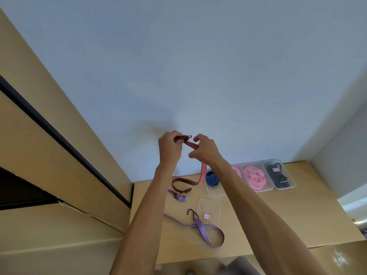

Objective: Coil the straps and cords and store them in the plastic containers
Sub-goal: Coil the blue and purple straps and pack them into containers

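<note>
Both hands are raised above the wooden table. My left hand grips the hooked end of a red striped strap, a short loop bunched in its fingers. My right hand curls its fingers and thumb round the same strap a little further along. The strap's tail hangs down onto the table and curls to its other hook. A purple strap with a black hook lies loose in front, across an empty clear container.
Along the wall stand clear containers: one with a blue coil, two with pink coils, one with black straps. A short purple piece lies left of them. A wooden cabinet rises at the left.
</note>
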The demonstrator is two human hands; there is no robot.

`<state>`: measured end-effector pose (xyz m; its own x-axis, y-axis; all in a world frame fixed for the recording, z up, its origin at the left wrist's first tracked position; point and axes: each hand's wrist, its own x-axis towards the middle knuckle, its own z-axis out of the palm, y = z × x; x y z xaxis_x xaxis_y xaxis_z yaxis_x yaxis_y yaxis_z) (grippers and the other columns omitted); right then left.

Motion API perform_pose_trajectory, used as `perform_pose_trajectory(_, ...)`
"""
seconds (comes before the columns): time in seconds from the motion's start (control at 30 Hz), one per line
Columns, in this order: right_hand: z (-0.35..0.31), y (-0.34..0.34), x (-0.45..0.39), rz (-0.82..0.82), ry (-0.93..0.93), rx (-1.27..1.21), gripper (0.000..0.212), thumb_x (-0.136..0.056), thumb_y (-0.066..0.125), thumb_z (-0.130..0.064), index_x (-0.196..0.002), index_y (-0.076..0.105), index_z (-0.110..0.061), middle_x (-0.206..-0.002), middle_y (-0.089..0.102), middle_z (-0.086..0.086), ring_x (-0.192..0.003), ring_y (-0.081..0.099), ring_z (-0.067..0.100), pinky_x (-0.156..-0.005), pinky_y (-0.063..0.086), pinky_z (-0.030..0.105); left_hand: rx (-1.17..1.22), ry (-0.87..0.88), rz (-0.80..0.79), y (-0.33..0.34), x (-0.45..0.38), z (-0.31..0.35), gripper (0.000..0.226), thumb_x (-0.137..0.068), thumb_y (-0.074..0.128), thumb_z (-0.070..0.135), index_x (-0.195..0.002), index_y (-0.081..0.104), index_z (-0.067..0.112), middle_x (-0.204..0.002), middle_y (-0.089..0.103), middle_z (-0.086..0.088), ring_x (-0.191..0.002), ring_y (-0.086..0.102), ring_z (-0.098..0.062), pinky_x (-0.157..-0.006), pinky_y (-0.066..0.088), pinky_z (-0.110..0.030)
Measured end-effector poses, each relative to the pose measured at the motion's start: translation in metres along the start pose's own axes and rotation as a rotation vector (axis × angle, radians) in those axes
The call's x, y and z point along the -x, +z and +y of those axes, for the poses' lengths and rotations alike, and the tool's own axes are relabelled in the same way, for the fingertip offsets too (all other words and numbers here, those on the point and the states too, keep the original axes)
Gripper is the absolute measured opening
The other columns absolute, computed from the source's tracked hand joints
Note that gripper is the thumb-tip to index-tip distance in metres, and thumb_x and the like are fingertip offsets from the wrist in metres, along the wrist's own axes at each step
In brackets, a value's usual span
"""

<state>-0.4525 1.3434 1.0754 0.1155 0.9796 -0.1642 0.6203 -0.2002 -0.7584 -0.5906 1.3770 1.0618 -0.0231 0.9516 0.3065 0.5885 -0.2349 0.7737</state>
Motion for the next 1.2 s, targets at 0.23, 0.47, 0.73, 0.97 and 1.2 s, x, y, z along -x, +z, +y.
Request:
perform_pose_trajectory(0.23, -0.018, -0.022, -0.012, 0.072, -0.201, 0.140, 0.029, -0.084, 0.057, 0.003, -0.103, 0.077, -0.005, -0.104, 0.073, 0.009, -0.096, 0.067, 0.023, -0.084, 0.054, 0.033, 0.071, 0.018, -0.452, -0.009, 0.007, -0.010, 0.026, -0.090, 0.058, -0.003, -0.102, 0.076, 0.010, -0.081, 0.071, -0.001, -0.064, 0.058, -0.001, -0.071, 0.048, -0.023)
perform_pose_trajectory(0.47, 0.005, -0.044, -0.012, -0.272, -0.105, -0.575, 0.012, -0.095, 0.061, -0.013, -0.095, 0.073, -0.011, -0.088, 0.070, 0.005, -0.084, 0.062, 0.015, -0.075, 0.049, 0.030, 0.673, -0.083, -0.520, -0.037, 0.001, 0.005, 0.025, -0.092, 0.055, -0.011, -0.104, 0.071, 0.004, -0.082, 0.073, -0.006, -0.071, 0.062, -0.017, -0.072, 0.054, -0.026)
perform_pose_trajectory(0.73, -0.006, -0.005, 0.001, -0.071, 0.046, -0.639, 0.025, -0.098, 0.050, -0.031, -0.105, 0.058, -0.008, -0.069, 0.062, 0.001, -0.060, 0.051, 0.017, -0.054, 0.043, 0.027, 0.446, -0.116, 0.024, -0.001, -0.005, 0.032, 0.013, -0.087, 0.061, -0.003, -0.092, 0.071, 0.005, -0.076, 0.073, -0.005, -0.065, 0.067, -0.016, -0.068, 0.057, -0.030)
perform_pose_trajectory(0.97, -0.054, -0.018, -0.009, 0.101, -0.020, 0.289, 0.009, -0.085, 0.055, -0.006, -0.092, 0.051, -0.011, -0.080, 0.052, 0.004, -0.071, 0.053, 0.025, -0.057, 0.037, 0.029, -0.046, 0.171, 0.019, -0.008, -0.039, 0.037, 0.022, -0.084, 0.059, -0.009, -0.095, 0.075, 0.000, -0.088, 0.073, -0.014, -0.082, 0.065, -0.029, -0.079, 0.052, -0.038)
perform_pose_trajectory(1.2, -0.094, -0.033, 0.016, 0.189, -0.188, 0.648, 0.033, -0.081, 0.061, -0.009, -0.066, 0.033, -0.018, -0.067, 0.039, -0.001, -0.051, 0.036, 0.015, -0.047, 0.022, 0.025, 0.012, 0.222, -0.020, -0.011, -0.008, 0.024, 0.044, -0.077, 0.054, -0.011, -0.060, 0.042, 0.028, -0.061, 0.045, 0.010, -0.058, 0.039, -0.005, -0.051, 0.029, -0.019)
